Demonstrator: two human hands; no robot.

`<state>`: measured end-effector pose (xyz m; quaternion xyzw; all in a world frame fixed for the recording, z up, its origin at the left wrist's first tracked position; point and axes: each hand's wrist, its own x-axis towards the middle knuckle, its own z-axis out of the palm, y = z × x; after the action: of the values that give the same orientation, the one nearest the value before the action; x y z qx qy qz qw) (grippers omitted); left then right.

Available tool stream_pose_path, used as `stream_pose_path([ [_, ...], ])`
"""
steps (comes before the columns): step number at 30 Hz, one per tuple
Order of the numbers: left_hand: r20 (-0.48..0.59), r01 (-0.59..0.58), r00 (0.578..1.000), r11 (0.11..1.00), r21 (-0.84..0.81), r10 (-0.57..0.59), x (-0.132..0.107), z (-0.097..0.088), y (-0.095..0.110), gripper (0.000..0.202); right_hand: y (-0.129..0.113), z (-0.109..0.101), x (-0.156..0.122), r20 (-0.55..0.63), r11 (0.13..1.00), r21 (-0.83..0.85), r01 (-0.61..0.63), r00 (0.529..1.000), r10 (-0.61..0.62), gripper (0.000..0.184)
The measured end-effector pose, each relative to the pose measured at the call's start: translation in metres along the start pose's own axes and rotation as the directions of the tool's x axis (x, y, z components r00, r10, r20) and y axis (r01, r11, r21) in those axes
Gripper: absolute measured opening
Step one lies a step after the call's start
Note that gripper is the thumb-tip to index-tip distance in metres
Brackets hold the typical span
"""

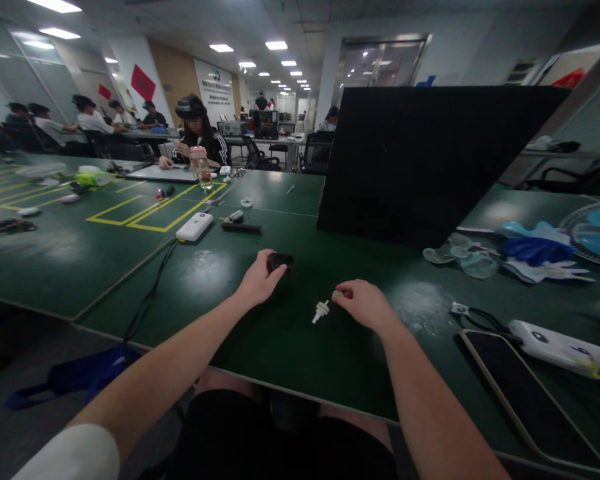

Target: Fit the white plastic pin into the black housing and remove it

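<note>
My left hand (264, 280) is closed around a small dark block-like part (281, 261), just above or on the green table (275, 340); its exact kind is unclear. To the right, my right hand (363, 301) pinches a small pale round piece (338, 295) between thumb and fingers. Beside those fingertips, a cream plastic part (321, 311) with a stepped shaft and a wider collar lies on the tabletop, apart from the left hand. Whether the right fingertips touch its thin end, I cannot tell.
A large black panel (410, 167) stands at the back right. A phone (530, 400), a white power bank (560, 347), clear fan blades (465, 257) and gloves (540, 250) lie right. Farther off are another power bank (195, 227), a dark bar (241, 228), a bottle (201, 170) and a seated person (215, 147).
</note>
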<state>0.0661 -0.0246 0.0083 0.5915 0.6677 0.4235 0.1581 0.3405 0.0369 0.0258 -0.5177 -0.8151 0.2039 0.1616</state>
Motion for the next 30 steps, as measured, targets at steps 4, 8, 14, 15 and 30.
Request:
stream_pose_path([
  [4, 0.084, -0.066, 0.995, 0.995, 0.068, 0.06, -0.01, -0.002, 0.013, 0.045, -0.002, -0.002, 0.001, 0.022, 0.999, 0.007, -0.031, 0.999, 0.031, 0.023],
  [8, 0.113, -0.134, 0.986, 0.982, 0.13, 0.12, -0.017, -0.004, 0.028, 0.043, -0.009, -0.004, 0.0, -0.015, 0.996, 0.065, -0.059, 0.998, 0.06, 0.022],
  [14, 0.166, -0.169, 0.977, 0.963, 0.21, 0.136, -0.023, -0.002, 0.036, 0.043, -0.033, 0.004, -0.011, -0.23, 0.94, 0.23, 0.253, 0.953, -0.2, 0.024],
  [15, 0.19, -0.201, 0.968, 0.955, 0.217, 0.161, -0.024, -0.001, 0.037, 0.042, -0.038, 0.006, -0.013, -0.244, 0.925, 0.218, 0.313, 0.935, -0.259, 0.022],
  [30, 0.286, -0.293, 0.925, 0.948, 0.122, 0.249, -0.028, 0.003, 0.038, 0.043, -0.045, 0.01, -0.02, -0.092, 0.847, -0.133, 0.515, 0.844, -0.528, 0.021],
])
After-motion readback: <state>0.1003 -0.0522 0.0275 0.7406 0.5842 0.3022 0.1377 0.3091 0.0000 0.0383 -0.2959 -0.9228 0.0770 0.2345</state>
